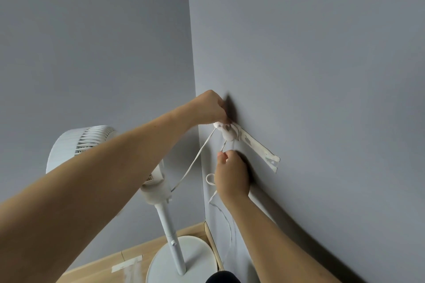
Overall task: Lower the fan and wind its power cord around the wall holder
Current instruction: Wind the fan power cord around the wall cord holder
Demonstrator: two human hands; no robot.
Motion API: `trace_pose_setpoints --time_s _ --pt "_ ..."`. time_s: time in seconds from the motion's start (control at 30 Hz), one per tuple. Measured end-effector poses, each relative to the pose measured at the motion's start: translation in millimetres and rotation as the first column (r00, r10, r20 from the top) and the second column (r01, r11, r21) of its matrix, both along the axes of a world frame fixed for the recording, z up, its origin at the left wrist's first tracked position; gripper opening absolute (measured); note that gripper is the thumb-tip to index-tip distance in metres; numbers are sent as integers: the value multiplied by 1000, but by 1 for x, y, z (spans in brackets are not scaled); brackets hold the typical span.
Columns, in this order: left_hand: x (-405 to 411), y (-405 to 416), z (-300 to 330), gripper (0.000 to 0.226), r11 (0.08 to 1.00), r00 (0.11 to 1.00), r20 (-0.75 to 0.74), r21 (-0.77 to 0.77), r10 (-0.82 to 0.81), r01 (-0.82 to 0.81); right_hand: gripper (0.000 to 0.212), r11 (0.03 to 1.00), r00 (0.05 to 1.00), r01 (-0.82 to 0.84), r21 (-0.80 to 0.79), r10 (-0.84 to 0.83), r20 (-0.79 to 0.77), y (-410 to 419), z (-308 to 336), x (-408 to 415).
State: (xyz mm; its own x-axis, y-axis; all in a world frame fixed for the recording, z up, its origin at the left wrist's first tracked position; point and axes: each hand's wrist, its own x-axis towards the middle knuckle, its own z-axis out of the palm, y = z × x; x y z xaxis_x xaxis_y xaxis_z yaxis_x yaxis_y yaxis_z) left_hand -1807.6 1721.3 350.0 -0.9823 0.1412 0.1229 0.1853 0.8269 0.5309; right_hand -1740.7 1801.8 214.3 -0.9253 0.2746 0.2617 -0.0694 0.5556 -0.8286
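Currently the left hand [210, 108] presses closed on the cord bundle at the wall holder [230, 132], while the right hand [231, 177], just below, pinches the power cord [195, 163] w/ loose loops hanging under it. Several turns already sit on the holder, so winding looks partly done; slack toward the fan [103, 156] and floor remains. Whether the fan is lowered can't be judged.
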Motion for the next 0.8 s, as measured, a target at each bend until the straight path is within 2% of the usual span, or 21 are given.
trace_pose_setpoints --time_s 0.1,0.2,0.27,0.37,0.47,0.57,0.63,0.73,0.8 --pt "0 -2 2 26 1000 1000 18 22 -14 14 34 998 998 13 59 -10 -58 -3 -5 -3" --pt "-1 -3 2 29 998 998 41 39 -43 42 33 974 995 31 223 -9 -98 -5 -8 -5" --pt "-1 -6 1 28 997 996 55 54 -66 63 33 965 995 52 256 -29 -92 -6 -7 -8" --pt "-3 -15 -2 17 991 998 32 123 -54 50 32 987 999 46 152 -41 -34 -6 -1 -14" --pt "-13 -42 -10 14 973 995 -22 211 102 -95 24 999 998 -40 24 39 38 -10 5 -18" --pt "-17 -74 -26 21 984 978 152 87 142 -156 19 996 997 -73 -47 74 26 -12 12 -30" --pt "-18 -92 -41 19 992 956 267 12 121 -129 30 996 998 -43 -76 46 38 -16 17 -44" --pt "-25 -107 -63 24 996 946 311 -6 91 -93 22 972 995 -74 -225 87 51 -28 20 -59" --pt "-32 -111 -71 25 997 950 301 -5 79 -81 24 949 996 -64 -309 78 33 -35 17 -65"
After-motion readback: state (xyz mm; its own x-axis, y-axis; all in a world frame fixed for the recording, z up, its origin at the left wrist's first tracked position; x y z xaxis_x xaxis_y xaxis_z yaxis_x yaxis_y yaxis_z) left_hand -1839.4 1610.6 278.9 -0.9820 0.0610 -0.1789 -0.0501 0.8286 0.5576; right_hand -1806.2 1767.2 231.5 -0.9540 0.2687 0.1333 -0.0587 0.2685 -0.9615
